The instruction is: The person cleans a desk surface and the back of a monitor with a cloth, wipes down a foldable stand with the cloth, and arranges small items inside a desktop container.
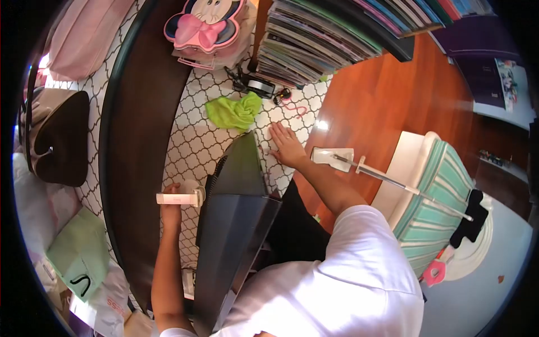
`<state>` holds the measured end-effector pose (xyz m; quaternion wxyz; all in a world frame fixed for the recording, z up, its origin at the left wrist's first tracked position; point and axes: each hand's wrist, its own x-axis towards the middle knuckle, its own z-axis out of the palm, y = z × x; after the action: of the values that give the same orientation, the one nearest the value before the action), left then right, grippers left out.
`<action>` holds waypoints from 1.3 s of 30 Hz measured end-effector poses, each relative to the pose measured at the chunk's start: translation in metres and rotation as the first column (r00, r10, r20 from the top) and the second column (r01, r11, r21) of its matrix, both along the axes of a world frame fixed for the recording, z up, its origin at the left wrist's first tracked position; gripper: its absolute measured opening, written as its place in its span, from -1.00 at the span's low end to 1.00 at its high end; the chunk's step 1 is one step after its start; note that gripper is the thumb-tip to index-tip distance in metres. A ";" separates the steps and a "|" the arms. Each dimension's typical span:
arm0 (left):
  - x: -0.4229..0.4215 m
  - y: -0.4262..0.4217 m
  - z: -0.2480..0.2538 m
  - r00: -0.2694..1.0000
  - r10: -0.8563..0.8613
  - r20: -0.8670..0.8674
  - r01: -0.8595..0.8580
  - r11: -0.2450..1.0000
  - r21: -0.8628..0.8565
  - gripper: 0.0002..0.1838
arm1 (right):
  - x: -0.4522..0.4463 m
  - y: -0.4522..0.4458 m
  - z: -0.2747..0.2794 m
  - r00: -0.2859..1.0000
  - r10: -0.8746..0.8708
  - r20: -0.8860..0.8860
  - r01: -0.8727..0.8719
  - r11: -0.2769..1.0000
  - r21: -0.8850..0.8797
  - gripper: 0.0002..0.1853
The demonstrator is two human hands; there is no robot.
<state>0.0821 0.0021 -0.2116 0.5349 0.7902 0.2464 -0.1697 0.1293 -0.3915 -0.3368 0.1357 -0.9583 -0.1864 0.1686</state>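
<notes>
My right hand (287,146) lies flat with fingers spread on the white lattice-patterned surface (191,135), just below a crumpled bright green cloth (234,111). It holds nothing. On the left, my left hand (170,213) reaches along the far side of a large dark panel-like object (233,253), which looks like a screen seen edge-on. A white and pale pink boxy device (178,199) crosses over that hand and hides most of its fingers; only fingertips show beyond it. Whether the hand grips the device, I cannot make out.
Black cables and a small dark device (261,86) lie past the cloth. Beyond are a pink mouse-shaped case (205,25) and stacked books (314,48). To the right stand a striped teal cushioned seat (438,191) and a metal pole (393,182) with a white base. Bags (78,253) sit left.
</notes>
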 end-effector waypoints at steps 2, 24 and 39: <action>0.002 -0.002 0.004 1.000 -0.016 -0.006 0.016 1.000 0.007 -0.70 | 0.005 0.001 0.014 0.959 -0.232 0.161 0.172 0.933 0.316 -0.41; 0.004 -0.012 -0.006 0.991 0.004 0.136 0.006 0.997 -0.074 -0.76 | 0.057 0.011 0.275 0.819 0.572 -0.030 0.572 -0.815 0.090 -0.33; 0.043 -0.022 -0.001 0.992 0.113 0.061 -0.115 0.993 0.025 -0.75 | 0.156 0.058 0.073 0.968 0.223 -0.117 -0.089 0.738 0.669 -0.53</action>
<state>0.1255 -0.0194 -0.2123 0.5394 0.7871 0.2774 -0.1117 0.2850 -0.3331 -0.2642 0.4669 -0.8090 -0.3001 0.1935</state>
